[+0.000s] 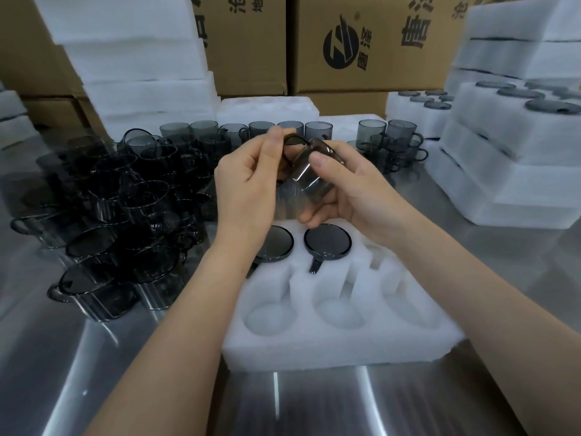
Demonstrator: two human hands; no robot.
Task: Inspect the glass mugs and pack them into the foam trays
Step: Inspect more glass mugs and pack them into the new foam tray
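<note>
Held mug: one smoky glass mug point(309, 174), tilted, is held in the air between both hands, above the far end of the foam tray.
Left hand: the left hand point(248, 184) pinches the mug at its handle end, fingers curled, thumb and forefinger closed at the top.
Right hand: the right hand point(355, 190) grips the mug body, with the thumb laid across the glass wall and the fingers curled beneath.
Foam tray: a white foam tray point(314, 347) lies flat on the worktop directly in front of the person, below the hands.
Packed mugs: two mugs sit side by side in the tray's far row, the left one point(273, 243) and the right one point(327, 242). Each shows a dark round face upward. The right one's handle lies in a slot pointing toward the person.
Near row: three round cavities point(341, 313) show bare foam.
Loose stock, left: a dense heap of dark mugs point(125, 215) lies on the worktop left of the tray, some upright and some on their sides.
Loose stock, rear: a row of upright mugs point(235, 130) stands behind the hands, and a smaller cluster point(396, 146) stands to the right.
Foam stacks: there are white foam stacks at rear left point(135, 58) and at right point(518, 158). The top trays on the right show dark round mug faces.
Cartons: printed cardboard boxes point(345, 42) stand behind.
Worktop: the surface point(94, 372) is brushed metal and reflective.
</note>
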